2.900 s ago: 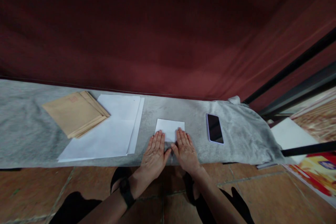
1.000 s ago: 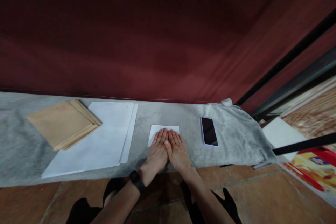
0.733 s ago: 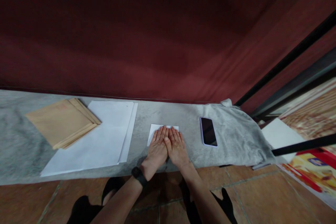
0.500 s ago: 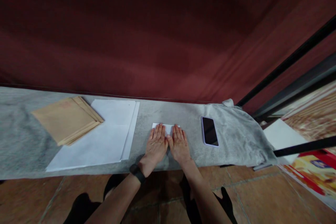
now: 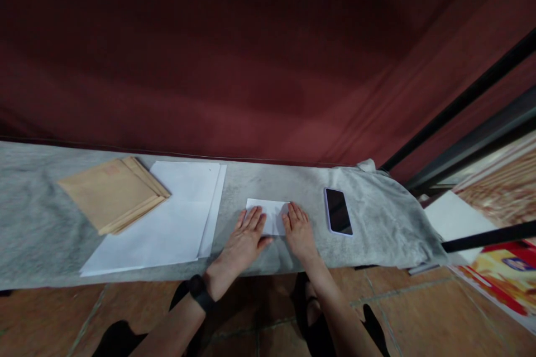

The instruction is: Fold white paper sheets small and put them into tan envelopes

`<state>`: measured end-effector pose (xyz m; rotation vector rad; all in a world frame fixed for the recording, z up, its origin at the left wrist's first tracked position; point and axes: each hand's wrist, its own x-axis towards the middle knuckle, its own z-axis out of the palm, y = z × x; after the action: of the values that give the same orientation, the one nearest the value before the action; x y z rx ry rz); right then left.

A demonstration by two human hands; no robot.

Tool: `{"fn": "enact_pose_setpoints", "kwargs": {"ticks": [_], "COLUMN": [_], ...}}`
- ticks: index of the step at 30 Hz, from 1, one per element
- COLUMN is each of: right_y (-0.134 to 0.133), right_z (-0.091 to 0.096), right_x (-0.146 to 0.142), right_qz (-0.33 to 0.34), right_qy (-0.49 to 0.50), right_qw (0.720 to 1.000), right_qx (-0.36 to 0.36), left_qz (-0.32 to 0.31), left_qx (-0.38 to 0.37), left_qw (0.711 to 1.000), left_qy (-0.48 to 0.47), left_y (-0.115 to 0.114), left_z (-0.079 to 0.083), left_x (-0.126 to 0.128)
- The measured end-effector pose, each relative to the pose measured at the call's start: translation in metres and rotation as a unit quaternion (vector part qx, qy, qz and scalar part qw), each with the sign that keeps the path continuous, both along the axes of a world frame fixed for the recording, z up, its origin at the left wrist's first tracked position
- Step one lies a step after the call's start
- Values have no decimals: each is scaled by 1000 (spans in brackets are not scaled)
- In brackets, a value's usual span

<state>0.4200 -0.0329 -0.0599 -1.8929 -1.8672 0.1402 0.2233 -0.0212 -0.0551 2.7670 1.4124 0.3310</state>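
Observation:
A small folded sheet of white paper (image 5: 275, 216) lies flat on the grey cloth (image 5: 268, 181) in front of me. My left hand (image 5: 248, 232) rests over its left side, fingers stretched out and the thumb pointing toward the middle. Over the right edge of the paper lies my right hand (image 5: 300, 233), palm down with its fingers extended. Both hands touch the paper without gripping it. The paper's middle shows between them, while its lower corners are partly covered.
Brown envelopes (image 5: 113, 192) lie stacked on large white sheets (image 5: 167, 223) to the left. A phone (image 5: 338, 211) in a pale purple case sits right of my hands. Behind the cloth rises a dark red surface (image 5: 268, 95); black bars (image 5: 460, 100) stand at the right.
My hands have moved apart, the left toward the left side and the right toward the right edge. More of the folded paper's middle shows now. The view has shifted slightly.

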Motion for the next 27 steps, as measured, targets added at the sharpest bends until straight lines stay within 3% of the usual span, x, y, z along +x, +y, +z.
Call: {"fn": "enact_pose_setpoints", "kwargs": {"ticks": [5,10,15,22,24,27], "right_y": [7,15,15,11,11,10], "right_z": [5,0,4,25,29,35], "right_x": [-4,-1,5,12,15,18], "right_qz": [-64,-102,-126,-174,-170,-147], "right_qy": [125,312,385,610,634,650], "right_qw": [990,944,914,766,745,735], "right_qx": [-11,-18,-11,-102,-116,-127], "left_qz": [13,52,54,36,37,40], "left_qx": [-2,-3,-21,-25,-20,-22], "left_qw": [1000,999,998,999,999,999], "left_qy": [-15,-8,-6,-11,-11,-9], "left_y": [-10,-16,-15,-17,-19,-20], "left_z": [-2,4,11,12,12,12], "left_x": [17,31,41,51,52,54]}}
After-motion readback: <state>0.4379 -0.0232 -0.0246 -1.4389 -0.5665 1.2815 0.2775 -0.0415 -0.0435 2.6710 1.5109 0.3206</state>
